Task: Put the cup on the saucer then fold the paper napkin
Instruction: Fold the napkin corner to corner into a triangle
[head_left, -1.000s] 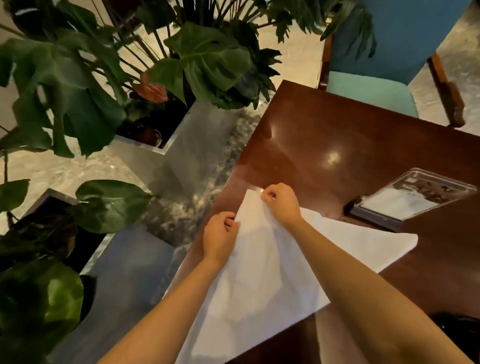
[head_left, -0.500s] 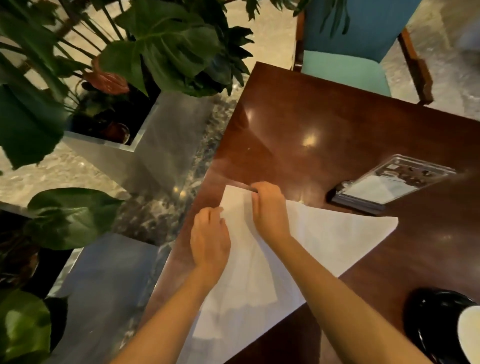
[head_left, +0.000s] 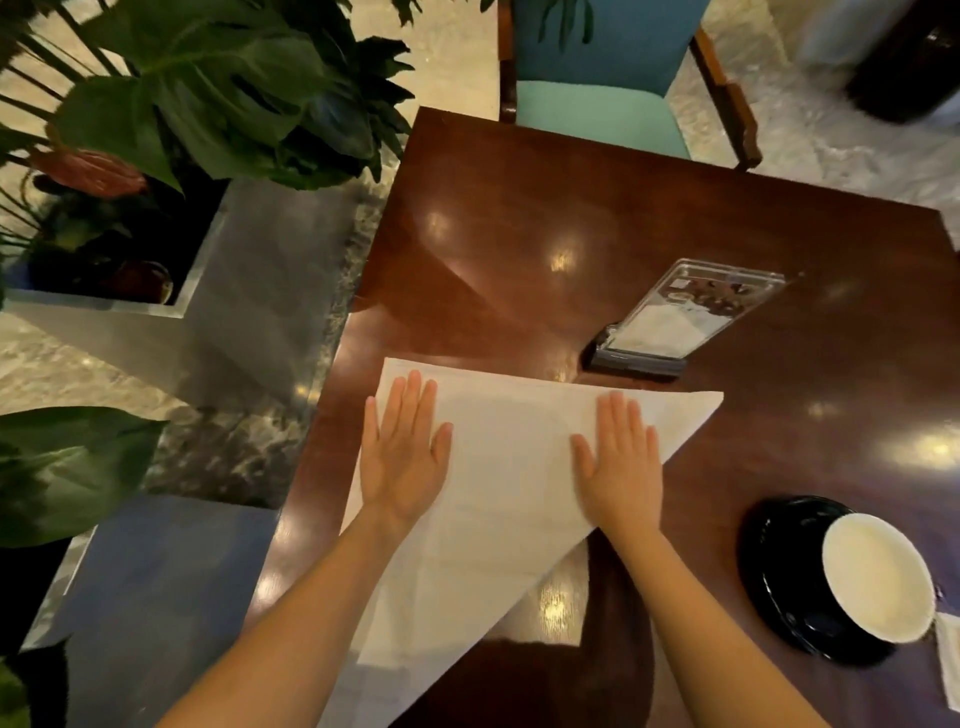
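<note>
A white paper napkin (head_left: 511, 467) lies folded into a triangle on the dark wooden table (head_left: 571, 218), its near corner hanging past the table's left edge. My left hand (head_left: 402, 452) rests flat on its left part, fingers spread. My right hand (head_left: 621, 460) presses flat on its right part, close to the diagonal edge. A white cup (head_left: 878, 574) stands on a black saucer (head_left: 769, 561) at the right, near the table's front.
A clear menu stand (head_left: 680, 325) with a dark base stands just beyond the napkin. A teal chair (head_left: 597, 111) sits at the far side. Leafy plants in metal planters (head_left: 218, 291) crowd the left. A small white card (head_left: 948, 660) lies at the right edge.
Both hands let go of the napkin's top left corner and moved apart, now lying flat on the folded triangle. The view shifted, bringing the cup and saucer fully in.
</note>
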